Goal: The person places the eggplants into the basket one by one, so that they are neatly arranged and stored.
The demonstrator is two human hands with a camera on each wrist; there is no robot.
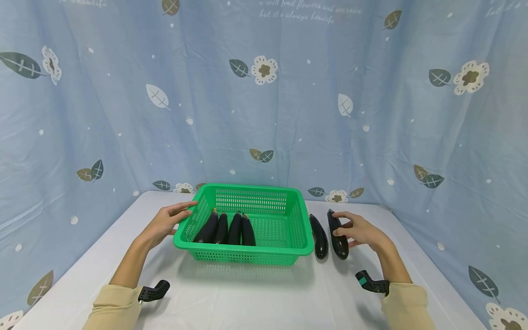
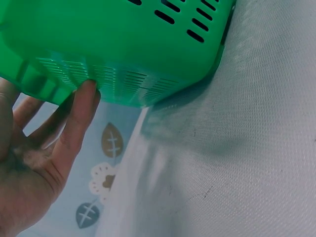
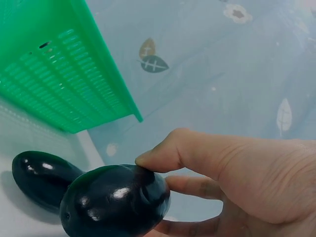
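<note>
My right hand (image 1: 360, 229) holds a dark, glossy eggplant (image 1: 341, 247) to the right of the basket, with the thumb on its near side and fingers around the far side. In the right wrist view the rounded end of this held eggplant (image 3: 113, 202) faces the camera. Another eggplant (image 1: 319, 238) lies on the table between it and the basket. At the green plastic basket (image 1: 247, 250), my left hand (image 1: 162, 224) touches the left side, its fingers fairly straight. The left wrist view has one fingertip (image 2: 88, 89) against the slotted outer wall. Several eggplants (image 1: 235, 229) lie side by side in the basket's left half.
A white-covered table (image 1: 231, 298) carries the basket. Behind it and along both sides hangs a light blue curtain (image 1: 288, 119) printed with leaves and flowers. The basket's raised rim (image 1: 305, 224) stands close to the loose eggplant. A black wrist mount (image 1: 373, 282) sits at the right sleeve.
</note>
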